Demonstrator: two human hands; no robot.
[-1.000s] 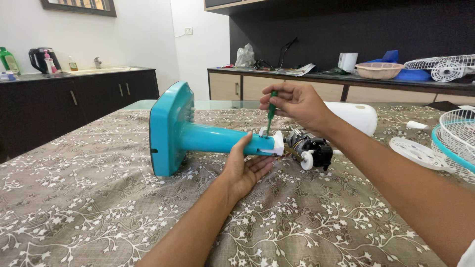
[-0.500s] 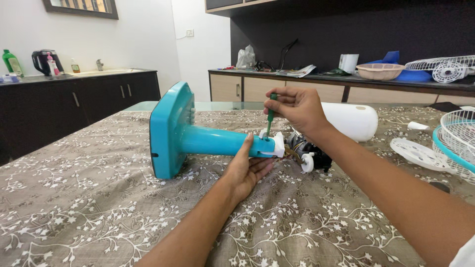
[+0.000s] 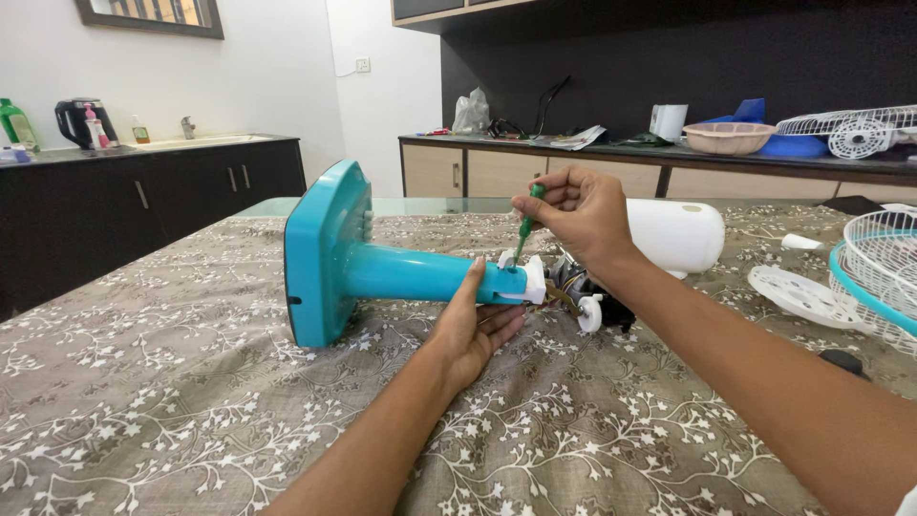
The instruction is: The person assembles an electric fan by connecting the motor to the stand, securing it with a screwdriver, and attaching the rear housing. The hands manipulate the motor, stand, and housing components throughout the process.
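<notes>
A wide table under a grey-brown cloth printed with white flowering branches is carrying everything here, and the largest piece on it, a turquoise plastic fan stand with a flat squarish base and a tapering round neck, is lying on its side near the middle. Its long axis is running left to right across the view: the base is standing on edge and facing left, while the narrow end of the neck is pointing right, ending in a white plastic collar just beside a black fan motor with a small white wheel-like knob. Behind the motor a rounded white plastic cover is resting on the cloth, and at the right edge a white wire fan guard with a turquoise rim is showing in part. The left hand is cupping the neck from below and in front, fingers curled up against its narrow end, just short of the collar. The right hand is pinching a small screwdriver with a green handle in closed fingertips; the tool is standing nearly upright, tilted slightly, its tip pointing down and meeting the top of the collar.
</notes>
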